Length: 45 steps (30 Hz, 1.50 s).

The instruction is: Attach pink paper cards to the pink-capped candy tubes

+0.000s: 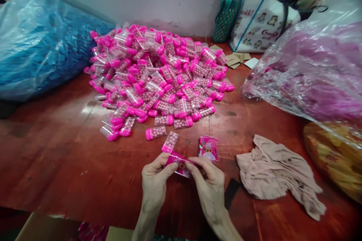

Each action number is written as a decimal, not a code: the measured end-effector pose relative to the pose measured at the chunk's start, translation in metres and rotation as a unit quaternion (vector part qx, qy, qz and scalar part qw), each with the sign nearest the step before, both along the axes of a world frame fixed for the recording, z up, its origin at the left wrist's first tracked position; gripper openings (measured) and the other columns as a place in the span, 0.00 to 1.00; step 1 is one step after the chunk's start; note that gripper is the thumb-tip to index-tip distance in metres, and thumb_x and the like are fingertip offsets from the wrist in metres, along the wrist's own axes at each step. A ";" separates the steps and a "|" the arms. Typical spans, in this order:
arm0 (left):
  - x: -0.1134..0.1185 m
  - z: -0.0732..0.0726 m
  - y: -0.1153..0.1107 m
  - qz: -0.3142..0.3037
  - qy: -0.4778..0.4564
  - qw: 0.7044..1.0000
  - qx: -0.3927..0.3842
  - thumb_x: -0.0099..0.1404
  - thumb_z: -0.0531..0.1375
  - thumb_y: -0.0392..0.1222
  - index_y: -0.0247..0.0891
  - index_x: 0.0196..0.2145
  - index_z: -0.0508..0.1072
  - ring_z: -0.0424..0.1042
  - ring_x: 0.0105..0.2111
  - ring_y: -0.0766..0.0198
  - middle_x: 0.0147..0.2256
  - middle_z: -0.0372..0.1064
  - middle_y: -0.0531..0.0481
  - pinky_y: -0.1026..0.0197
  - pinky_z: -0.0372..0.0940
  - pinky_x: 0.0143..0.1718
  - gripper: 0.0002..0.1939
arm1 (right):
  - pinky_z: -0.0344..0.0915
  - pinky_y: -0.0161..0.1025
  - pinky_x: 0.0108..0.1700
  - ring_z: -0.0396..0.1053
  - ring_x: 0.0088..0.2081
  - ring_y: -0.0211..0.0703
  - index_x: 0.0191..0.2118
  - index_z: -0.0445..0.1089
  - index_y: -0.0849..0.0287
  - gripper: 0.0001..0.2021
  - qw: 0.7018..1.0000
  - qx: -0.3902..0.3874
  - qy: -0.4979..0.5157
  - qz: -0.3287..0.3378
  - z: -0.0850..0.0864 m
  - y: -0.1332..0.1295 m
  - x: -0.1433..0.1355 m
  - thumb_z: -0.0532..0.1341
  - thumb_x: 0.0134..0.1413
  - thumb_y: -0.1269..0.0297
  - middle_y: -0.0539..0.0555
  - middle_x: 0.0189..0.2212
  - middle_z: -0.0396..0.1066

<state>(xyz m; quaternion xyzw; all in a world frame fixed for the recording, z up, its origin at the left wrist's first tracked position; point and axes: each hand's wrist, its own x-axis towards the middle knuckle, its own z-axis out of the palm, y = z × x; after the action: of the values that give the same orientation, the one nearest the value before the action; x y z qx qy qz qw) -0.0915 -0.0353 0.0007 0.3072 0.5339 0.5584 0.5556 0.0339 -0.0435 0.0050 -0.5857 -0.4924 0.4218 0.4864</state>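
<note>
Between my two hands is a small printed pink wrapper sleeve (182,167), pinched at both ends by thumbs and fingers. My left hand (157,175) is closed on its left end, and my right hand (207,175) is closed on its right end. Just beyond the left fingertips lies a clear tube of pink candy balls with a pink cap (170,141). A small stack of the same printed wrappers (208,148) rests on the table past my right hand. Farther back rises a large pile of capped candy tubes (158,75).
On the left is a big clear bag of blue pieces (42,45); on the right, a clear bag of pink pieces (316,67). A beige cloth (278,169) lies near my right hand on the red table (93,180). A printed tote bag (263,22) stands by the wall.
</note>
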 end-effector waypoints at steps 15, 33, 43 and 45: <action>-0.031 -0.004 0.004 0.039 0.038 0.998 0.033 0.49 0.64 0.32 0.35 0.18 0.73 0.66 0.27 0.67 0.24 0.68 0.52 0.66 0.61 0.30 0.05 | 0.58 0.32 0.28 0.63 0.25 0.35 0.26 0.72 0.61 0.05 0.993 -0.056 0.078 0.065 0.005 0.016 -0.020 0.62 0.49 0.66 0.47 0.22 0.65; -0.039 0.012 0.029 0.238 -0.161 0.957 -0.044 0.30 0.72 0.35 0.32 0.18 0.74 0.68 0.19 0.72 0.18 0.72 0.53 0.71 0.65 0.24 0.13 | 0.62 0.46 0.38 0.59 0.42 0.53 0.50 0.62 0.59 0.17 0.838 0.107 -0.492 0.210 -0.011 0.060 -0.036 0.54 0.53 0.75 0.61 0.41 0.65; -0.037 0.003 0.029 0.240 -0.151 0.958 -0.025 0.37 0.70 0.36 0.32 0.19 0.74 0.67 0.21 0.72 0.19 0.72 0.54 0.70 0.65 0.26 0.10 | 0.63 0.42 0.34 0.67 0.36 0.49 0.39 0.62 0.62 0.05 0.934 0.085 -0.319 0.134 -0.021 0.026 -0.024 0.53 0.56 0.68 0.58 0.32 0.68; -0.036 0.002 0.030 0.242 -0.144 0.959 -0.023 0.38 0.70 0.36 0.32 0.19 0.74 0.68 0.21 0.72 0.20 0.72 0.54 0.69 0.65 0.27 0.09 | 0.60 0.36 0.26 0.64 0.24 0.41 0.33 0.59 0.59 0.05 0.972 -0.031 -0.209 0.101 -0.013 0.026 -0.019 0.54 0.56 0.63 0.49 0.22 0.65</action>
<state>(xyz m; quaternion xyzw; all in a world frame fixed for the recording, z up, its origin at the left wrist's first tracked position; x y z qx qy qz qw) -0.1271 -0.0058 0.0031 0.0723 0.5193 0.7020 0.4820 0.0153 -0.0180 -0.0079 -0.6229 -0.6268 0.3516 0.3090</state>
